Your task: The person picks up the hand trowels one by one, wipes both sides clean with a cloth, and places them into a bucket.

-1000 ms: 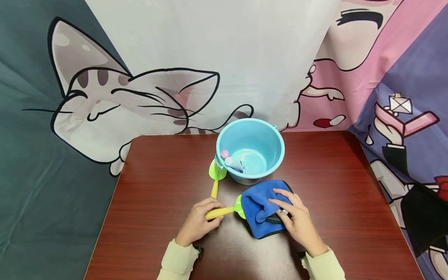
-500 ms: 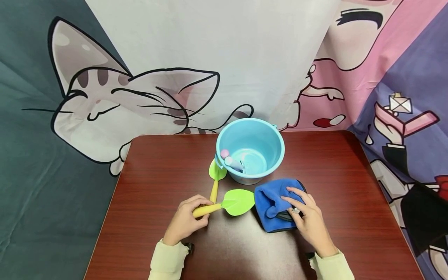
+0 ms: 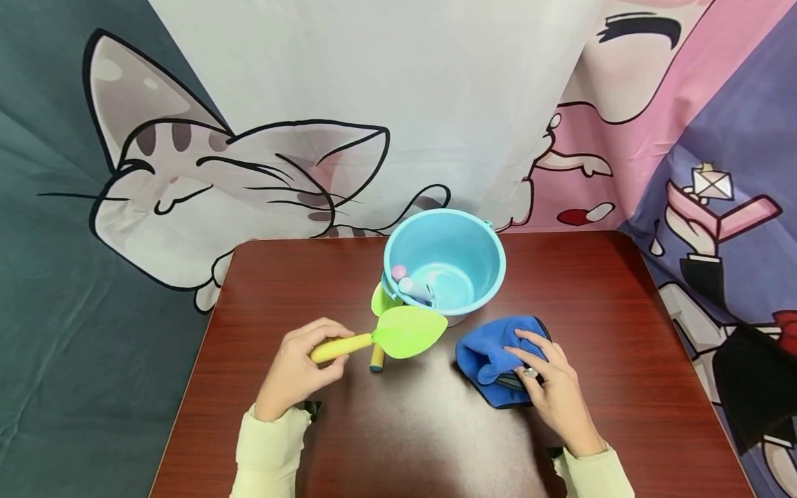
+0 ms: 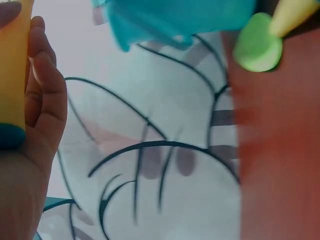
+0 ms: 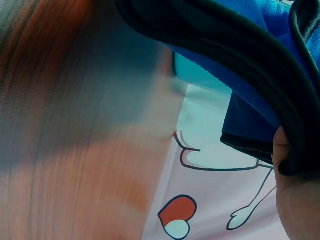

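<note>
My left hand (image 3: 301, 366) grips a toy shovel (image 3: 411, 332) by its yellow handle. Its lime-green, leaf-shaped blade points right, raised in front of the bucket. The handle's teal end shows in the left wrist view beside curled fingers (image 4: 47, 85). A folded blue cloth (image 3: 488, 353) with black edging is in my right hand (image 3: 557, 391), fingers over its top and thumb at its near side. In the right wrist view the cloth's dark edge (image 5: 225, 50) bends across the hand. Below the held shovel lies a second toy shovel (image 3: 377, 358), partly hidden by the blade.
A light-blue bucket (image 3: 479, 259) stands at the table's back edge. Inside it, at the left, lie a pink ball-like piece (image 3: 399, 273) and a pale-blue piece (image 3: 416, 290). The reddish-brown table (image 3: 249, 297) meets a cartoon-printed curtain (image 3: 498, 104) behind.
The left hand has pulled the shovel leftward out from the blue cloth, baring its green blade, then raised it toward the bucket. The right hand has shifted slightly right with the cloth.
</note>
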A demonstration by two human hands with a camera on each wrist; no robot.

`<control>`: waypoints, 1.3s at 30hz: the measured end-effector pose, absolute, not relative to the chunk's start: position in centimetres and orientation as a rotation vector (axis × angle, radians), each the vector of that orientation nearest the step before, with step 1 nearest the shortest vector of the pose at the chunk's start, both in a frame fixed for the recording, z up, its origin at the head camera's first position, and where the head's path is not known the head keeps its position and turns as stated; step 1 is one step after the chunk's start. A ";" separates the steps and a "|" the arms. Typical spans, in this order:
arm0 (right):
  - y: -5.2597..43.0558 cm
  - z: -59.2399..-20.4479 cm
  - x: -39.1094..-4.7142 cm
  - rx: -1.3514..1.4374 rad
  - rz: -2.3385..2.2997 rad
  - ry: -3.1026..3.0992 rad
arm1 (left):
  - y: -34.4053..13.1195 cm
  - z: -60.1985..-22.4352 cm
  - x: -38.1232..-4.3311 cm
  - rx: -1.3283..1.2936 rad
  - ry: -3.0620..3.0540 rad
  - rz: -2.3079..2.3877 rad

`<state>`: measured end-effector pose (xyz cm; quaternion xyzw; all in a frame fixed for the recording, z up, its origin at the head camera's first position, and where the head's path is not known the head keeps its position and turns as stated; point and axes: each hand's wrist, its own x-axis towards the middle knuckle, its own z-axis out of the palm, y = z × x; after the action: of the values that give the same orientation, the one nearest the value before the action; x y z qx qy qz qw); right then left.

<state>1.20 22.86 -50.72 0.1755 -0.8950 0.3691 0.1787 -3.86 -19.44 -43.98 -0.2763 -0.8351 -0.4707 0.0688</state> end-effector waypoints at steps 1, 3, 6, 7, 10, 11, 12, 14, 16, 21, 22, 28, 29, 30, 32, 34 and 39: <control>22.9 -50.6 1.2 0.497 1.046 -2.530 | -19.5 -43.5 -4.2 -0.828 -2.504 -1.412; 22.8 -50.5 1.2 0.497 1.048 -2.525 | -19.7 -42.5 -4.9 -0.828 -2.475 -1.391; 22.8 -50.3 1.1 0.497 1.051 -2.519 | -19.7 -41.1 -6.1 -0.830 -2.444 -1.339; 22.8 -50.3 1.1 0.497 1.051 -2.519 | -19.7 -40.6 -6.6 -0.826 -2.441 -1.318; 22.8 -50.2 1.2 0.491 1.046 -2.523 | -19.4 -39.3 -8.0 -0.795 -2.463 -1.239; 22.8 -50.2 1.2 0.487 1.045 -2.527 | -19.2 -38.9 -8.5 -0.786 -2.468 -1.216; 22.9 -50.2 1.3 0.484 1.045 -2.531 | -19.0 -38.6 -9.1 -0.781 -2.472 -1.193; 22.9 -50.1 1.3 0.476 1.045 -2.538 | -18.6 -38.2 -10.1 -0.775 -2.486 -1.147; 22.9 -50.2 1.4 0.471 1.045 -2.544 | -18.2 -37.9 -11.1 -0.785 -2.497 -1.115; 23.0 -50.3 1.4 0.470 1.042 -2.548 | -16.9 -37.5 -13.4 -0.831 -2.553 -1.051; 23.0 -50.4 1.4 0.469 1.041 -2.548 | -16.5 -37.4 -13.9 -0.841 -2.567 -1.038; 23.1 -50.5 1.5 0.466 1.035 -2.541 | -14.2 -36.9 -16.0 -0.899 -2.666 -0.901; 23.1 -50.5 1.5 0.466 1.034 -2.542 | -13.8 -36.8 -16.3 -0.905 -2.683 -0.874; 23.1 -50.5 1.5 0.466 1.033 -2.543 | -13.5 -36.7 -16.6 -0.909 -2.700 -0.847; 23.0 -50.4 1.5 0.464 1.034 -2.547 | -12.8 -36.7 -17.2 -0.914 -2.735 -0.781; 22.9 -50.4 1.5 0.461 1.034 -2.551 | -12.2 -36.8 -17.8 -0.919 -2.765 -0.716; 22.9 -50.6 1.5 0.458 1.036 -2.549 | -10.8 -37.4 -18.8 -0.918 -2.836 -0.581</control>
<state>1.48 22.88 -50.55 0.1616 -0.8997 0.3656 0.1753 -18.85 -10.77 -37.37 -0.3017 -0.9326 -0.1911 0.0524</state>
